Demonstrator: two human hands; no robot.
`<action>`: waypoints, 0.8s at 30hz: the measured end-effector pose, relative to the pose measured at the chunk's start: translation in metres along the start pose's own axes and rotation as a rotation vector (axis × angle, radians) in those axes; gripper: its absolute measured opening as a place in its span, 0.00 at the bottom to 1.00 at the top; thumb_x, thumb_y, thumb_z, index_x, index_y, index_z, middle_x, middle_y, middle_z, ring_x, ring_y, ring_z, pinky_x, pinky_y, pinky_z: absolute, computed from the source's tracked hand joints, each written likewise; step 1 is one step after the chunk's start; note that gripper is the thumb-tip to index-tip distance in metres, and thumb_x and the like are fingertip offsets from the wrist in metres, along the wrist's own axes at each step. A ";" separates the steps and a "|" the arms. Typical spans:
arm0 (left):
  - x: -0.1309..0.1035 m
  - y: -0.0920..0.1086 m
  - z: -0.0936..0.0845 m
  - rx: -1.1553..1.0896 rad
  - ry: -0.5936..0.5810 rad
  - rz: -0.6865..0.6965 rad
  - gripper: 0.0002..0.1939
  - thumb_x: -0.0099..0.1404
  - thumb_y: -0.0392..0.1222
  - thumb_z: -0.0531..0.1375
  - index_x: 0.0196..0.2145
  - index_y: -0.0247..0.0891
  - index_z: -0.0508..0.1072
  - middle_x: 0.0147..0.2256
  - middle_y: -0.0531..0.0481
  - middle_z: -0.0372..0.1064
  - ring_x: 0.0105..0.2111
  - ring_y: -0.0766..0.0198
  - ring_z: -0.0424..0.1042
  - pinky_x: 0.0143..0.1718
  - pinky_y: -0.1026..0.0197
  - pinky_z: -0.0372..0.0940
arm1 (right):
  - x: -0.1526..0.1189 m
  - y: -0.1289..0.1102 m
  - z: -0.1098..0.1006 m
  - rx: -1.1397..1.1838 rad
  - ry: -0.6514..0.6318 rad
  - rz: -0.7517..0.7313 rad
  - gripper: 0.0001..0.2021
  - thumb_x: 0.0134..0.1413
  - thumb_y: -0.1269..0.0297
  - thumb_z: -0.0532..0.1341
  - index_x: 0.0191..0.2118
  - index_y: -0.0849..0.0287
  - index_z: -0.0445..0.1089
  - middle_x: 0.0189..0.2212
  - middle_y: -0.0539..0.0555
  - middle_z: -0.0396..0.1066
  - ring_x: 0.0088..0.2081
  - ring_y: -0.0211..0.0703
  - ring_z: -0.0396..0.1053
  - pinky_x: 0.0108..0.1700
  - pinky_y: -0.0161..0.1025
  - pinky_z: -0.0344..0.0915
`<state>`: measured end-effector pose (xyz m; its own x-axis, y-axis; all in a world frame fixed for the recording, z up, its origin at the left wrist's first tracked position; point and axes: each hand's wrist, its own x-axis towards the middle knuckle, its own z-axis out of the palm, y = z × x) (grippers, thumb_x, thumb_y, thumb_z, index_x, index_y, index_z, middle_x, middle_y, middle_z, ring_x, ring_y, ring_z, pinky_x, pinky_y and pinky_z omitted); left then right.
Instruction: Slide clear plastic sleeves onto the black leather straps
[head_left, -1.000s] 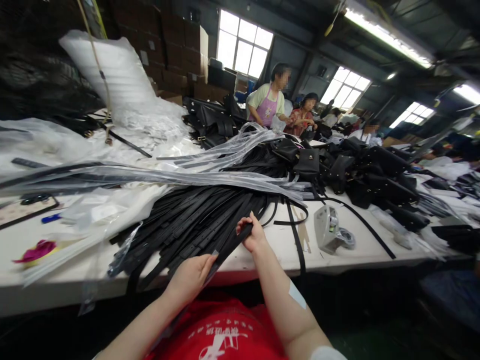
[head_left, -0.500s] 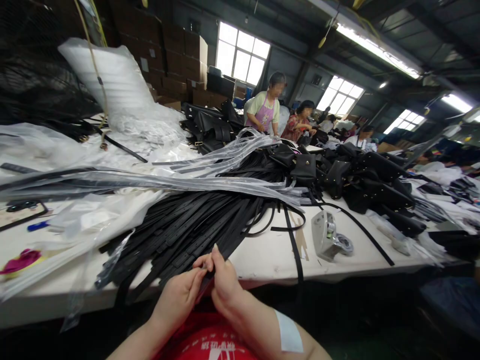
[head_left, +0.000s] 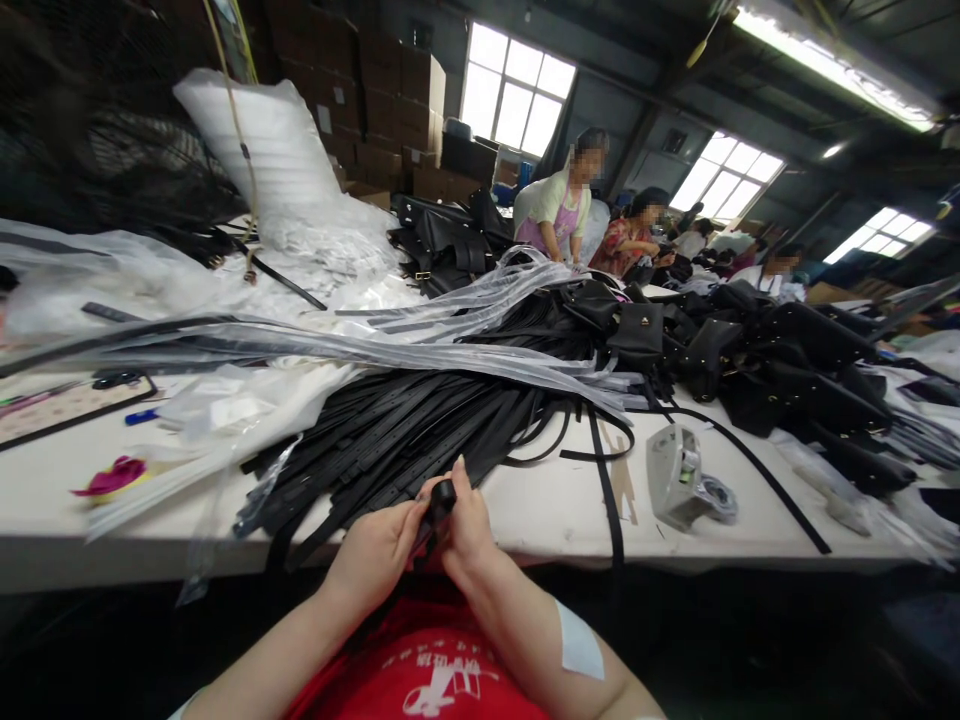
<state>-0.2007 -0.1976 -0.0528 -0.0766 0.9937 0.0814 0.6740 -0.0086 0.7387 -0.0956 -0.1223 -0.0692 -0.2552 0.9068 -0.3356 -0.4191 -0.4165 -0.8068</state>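
Observation:
In front of my red shirt, both hands close together on a black strap, whose rounded dark end points up between them. My left hand has its fingers wrapped round the strap from the left. From the other side, my right hand grips it with the thumb pointing up; part of its fingers is hidden. Just beyond lies a thick pile of black straps with punched holes, fanned over the white table. Long clear plastic sleeves lie across that pile.
A grey tape dispenser stands to the right, beside a loose strap. Black bags are heaped behind it. Plastic wrapping, a blue marker and a clipboard are on the left. Co-workers stand beyond.
The dark rounded strap end now shows between my hands, where only closed fingers showed before. My view has turned a little left, so the scene sits further right.

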 end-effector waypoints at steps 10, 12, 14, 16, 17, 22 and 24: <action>-0.002 -0.002 -0.013 0.058 -0.140 -0.012 0.24 0.72 0.48 0.42 0.27 0.41 0.71 0.23 0.50 0.74 0.24 0.61 0.72 0.28 0.64 0.60 | 0.010 -0.072 -0.013 0.088 -0.222 -0.164 0.15 0.48 0.53 0.66 0.24 0.56 0.64 0.18 0.46 0.65 0.30 0.40 0.69 0.39 0.37 0.65; -0.002 0.002 -0.014 0.007 -0.156 -0.004 0.24 0.72 0.49 0.42 0.27 0.41 0.71 0.23 0.50 0.74 0.24 0.61 0.72 0.28 0.64 0.60 | 0.010 -0.072 -0.011 0.022 -0.259 -0.208 0.14 0.51 0.52 0.65 0.25 0.56 0.66 0.13 0.43 0.57 0.24 0.38 0.66 0.35 0.36 0.63; -0.002 0.007 -0.014 -0.062 -0.163 -0.005 0.25 0.72 0.50 0.42 0.26 0.40 0.71 0.23 0.50 0.74 0.23 0.62 0.73 0.28 0.64 0.61 | 0.009 -0.067 -0.008 -0.052 -0.279 -0.272 0.15 0.54 0.50 0.63 0.26 0.57 0.68 0.10 0.41 0.50 0.19 0.36 0.62 0.31 0.35 0.61; 0.001 0.011 -0.013 -0.122 -0.156 -0.015 0.26 0.72 0.50 0.41 0.26 0.40 0.71 0.23 0.50 0.74 0.22 0.62 0.73 0.27 0.64 0.61 | 0.005 -0.056 -0.004 -0.084 -0.277 -0.302 0.17 0.55 0.48 0.61 0.28 0.57 0.71 0.10 0.41 0.51 0.20 0.36 0.62 0.32 0.35 0.62; 0.003 0.013 -0.012 -0.149 -0.144 -0.018 0.26 0.72 0.51 0.41 0.26 0.39 0.71 0.23 0.50 0.74 0.21 0.63 0.73 0.27 0.64 0.62 | 0.002 -0.048 -0.002 -0.086 -0.273 -0.288 0.18 0.55 0.46 0.60 0.30 0.58 0.73 0.11 0.43 0.56 0.22 0.37 0.64 0.33 0.35 0.63; 0.013 0.014 -0.006 -0.164 -0.055 0.007 0.28 0.72 0.52 0.41 0.21 0.39 0.67 0.18 0.52 0.69 0.18 0.65 0.70 0.24 0.65 0.62 | -0.016 -0.005 0.002 -0.161 -0.361 0.031 0.28 0.54 0.38 0.54 0.40 0.59 0.76 0.25 0.51 0.74 0.16 0.35 0.61 0.20 0.35 0.59; 0.011 0.012 -0.005 -0.144 -0.057 -0.013 0.29 0.72 0.53 0.40 0.19 0.40 0.64 0.15 0.53 0.66 0.15 0.66 0.67 0.22 0.65 0.61 | -0.011 -0.007 -0.004 -0.118 -0.372 0.103 0.24 0.53 0.41 0.58 0.35 0.60 0.76 0.23 0.51 0.74 0.17 0.36 0.63 0.20 0.35 0.61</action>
<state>-0.1970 -0.1871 -0.0401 -0.0403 0.9985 0.0359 0.5607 -0.0071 0.8280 -0.0864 -0.1292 -0.0616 -0.5978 0.7660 -0.2364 -0.2773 -0.4743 -0.8355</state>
